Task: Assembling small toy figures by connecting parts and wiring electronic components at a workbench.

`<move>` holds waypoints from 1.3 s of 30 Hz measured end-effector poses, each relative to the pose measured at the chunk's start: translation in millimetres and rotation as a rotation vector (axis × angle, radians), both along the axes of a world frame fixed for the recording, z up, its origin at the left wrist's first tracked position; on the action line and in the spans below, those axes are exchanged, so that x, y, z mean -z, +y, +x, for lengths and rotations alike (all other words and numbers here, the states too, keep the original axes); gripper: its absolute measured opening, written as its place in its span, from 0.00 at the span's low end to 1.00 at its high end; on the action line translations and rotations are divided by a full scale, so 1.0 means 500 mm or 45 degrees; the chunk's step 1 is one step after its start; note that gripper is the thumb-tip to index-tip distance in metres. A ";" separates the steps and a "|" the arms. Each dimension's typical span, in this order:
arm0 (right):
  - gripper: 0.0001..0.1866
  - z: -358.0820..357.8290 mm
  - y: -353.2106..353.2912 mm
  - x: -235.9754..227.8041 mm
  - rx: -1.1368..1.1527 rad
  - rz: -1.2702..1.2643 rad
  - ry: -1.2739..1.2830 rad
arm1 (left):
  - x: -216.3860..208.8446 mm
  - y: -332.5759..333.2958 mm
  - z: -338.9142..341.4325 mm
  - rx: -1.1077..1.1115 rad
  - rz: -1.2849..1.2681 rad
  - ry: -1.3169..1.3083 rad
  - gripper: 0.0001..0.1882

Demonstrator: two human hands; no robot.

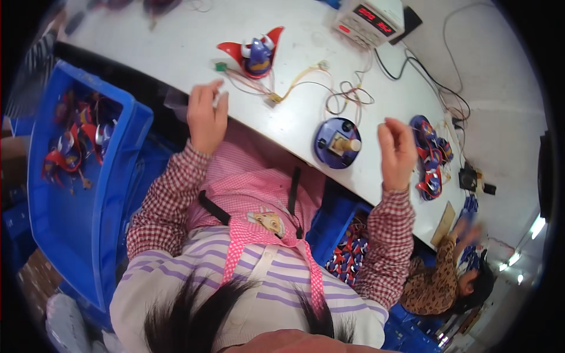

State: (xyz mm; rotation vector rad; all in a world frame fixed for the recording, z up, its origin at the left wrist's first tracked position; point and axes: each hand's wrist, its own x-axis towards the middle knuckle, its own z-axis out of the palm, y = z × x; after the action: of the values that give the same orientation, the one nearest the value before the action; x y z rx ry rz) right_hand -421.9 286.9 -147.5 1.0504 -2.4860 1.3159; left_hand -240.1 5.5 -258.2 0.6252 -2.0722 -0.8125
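Note:
My left hand (206,117) hovers over the near edge of the white table, thumb and fingers apart, with nothing in it. Just beyond it stands a purple toy figure (259,56) with red wing-like parts, wired to a small green connector (220,67) and a yellow connector (274,99). My right hand (396,153) is raised over the table's right part, its fingers loosely bent with a gap between them and nothing visible in them. Between my hands a round purple base (337,143) with a pale knob-like part lies near the edge, apart from both.
A power supply with a red display (371,22) stands at the back. Thin wires (350,97) loop over the table. More toy figures (432,156) lie at right. A blue crate (70,206) at left and a blue bin (338,226) below hold toys. A co-worker (438,282) sits at right.

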 end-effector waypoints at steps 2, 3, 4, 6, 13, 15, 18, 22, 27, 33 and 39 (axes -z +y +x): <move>0.09 -0.012 -0.051 -0.035 -0.053 -0.004 -0.046 | 0.013 -0.068 -0.018 -0.186 -0.384 -0.112 0.16; 0.09 -0.010 -0.078 -0.051 -0.143 0.028 -0.021 | 0.020 -0.092 -0.027 -0.158 -0.379 -0.150 0.17; 0.09 -0.003 -0.107 -0.062 -0.232 0.060 0.004 | 0.026 -0.110 -0.040 -0.130 -0.372 -0.188 0.17; 0.08 0.026 -0.155 -0.076 -0.384 0.208 0.093 | 0.035 -0.128 -0.047 -0.054 -0.335 -0.254 0.19; 0.16 0.126 -0.258 0.070 -0.297 0.596 0.102 | 0.048 -0.122 -0.067 0.062 -0.218 -0.199 0.14; 0.17 0.117 -0.272 0.116 -0.182 0.538 0.017 | 0.046 -0.123 -0.066 0.065 -0.202 -0.169 0.11; 0.15 0.098 -0.282 0.162 -0.166 0.417 0.214 | 0.039 -0.122 -0.059 0.117 -0.100 -0.100 0.09; 0.12 0.086 -0.294 0.196 -0.237 0.388 0.237 | 0.027 -0.108 -0.037 0.246 0.250 -0.038 0.09; 0.06 0.086 -0.294 0.206 -0.210 0.231 0.173 | 0.019 -0.080 -0.006 0.383 1.079 0.243 0.11; 0.04 0.087 -0.292 0.205 -0.214 0.145 0.077 | 0.021 -0.052 0.025 0.491 1.336 0.430 0.13; 0.04 0.092 -0.288 0.215 -0.206 0.137 0.058 | 0.018 -0.013 0.036 0.670 1.231 0.601 0.09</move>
State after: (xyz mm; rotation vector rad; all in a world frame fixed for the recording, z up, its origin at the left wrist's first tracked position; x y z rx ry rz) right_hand -375.8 142.8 -255.0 1.3147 -2.5088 1.1941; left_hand -222.3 -1.1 -266.9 0.2965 -1.3201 -2.0831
